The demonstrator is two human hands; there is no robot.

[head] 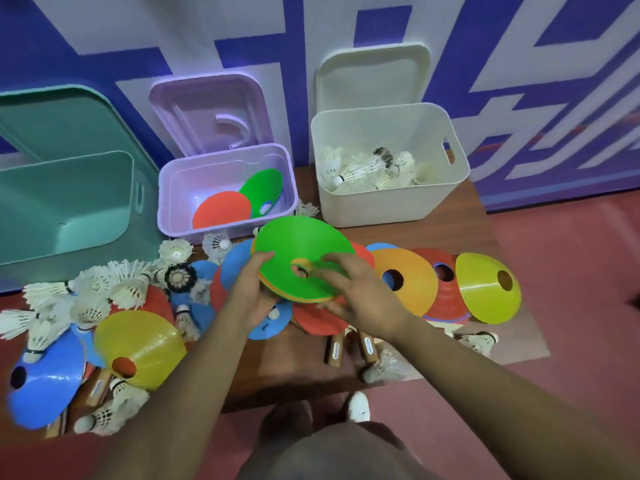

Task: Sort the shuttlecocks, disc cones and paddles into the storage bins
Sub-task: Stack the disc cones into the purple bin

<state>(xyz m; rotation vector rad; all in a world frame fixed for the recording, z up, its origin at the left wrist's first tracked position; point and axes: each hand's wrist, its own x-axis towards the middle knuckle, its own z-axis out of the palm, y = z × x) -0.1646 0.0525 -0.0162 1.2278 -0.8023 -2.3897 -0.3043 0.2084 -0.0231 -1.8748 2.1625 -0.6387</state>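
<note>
Disc cones, shuttlecocks and paddles lie mixed on the brown mat [294, 368] before three open bins, each with its lid propped behind it.

At far left the teal bin [69, 202] looks to hold nothing. Below it is a heap of white shuttlecocks [100, 289], well over ten and too tangled for me to count, with one black-feathered shuttlecock [180, 277] among them. Nearest me on the left lie a blue cone [45, 386] and a yellow cone [145, 337], with what I take to be two paddle handles [98, 386] poking out beneath.

The lilac bin [180, 230] holds a red cone [221, 209] and a green cone [263, 185].

My left hand [249, 296] is curled round the left edge of a stack of cones [304, 251], green on top. My right hand [360, 296] clasps the right side, fingers over the top near the hole, thumb underneath. I cannot tell how many cones the stack holds.

Being round, the stack has no long axis. It tilts towards me, and the lilac bin lies just beyond it, slightly left, so my left hand is nearer.

Two more handles [367, 344] show below my right hand. Rightward lie an orange cone [412, 289], a red pile [446, 303] and another yellow one [485, 296]. The white bin [374, 206] holds shuttlecocks only.
</note>
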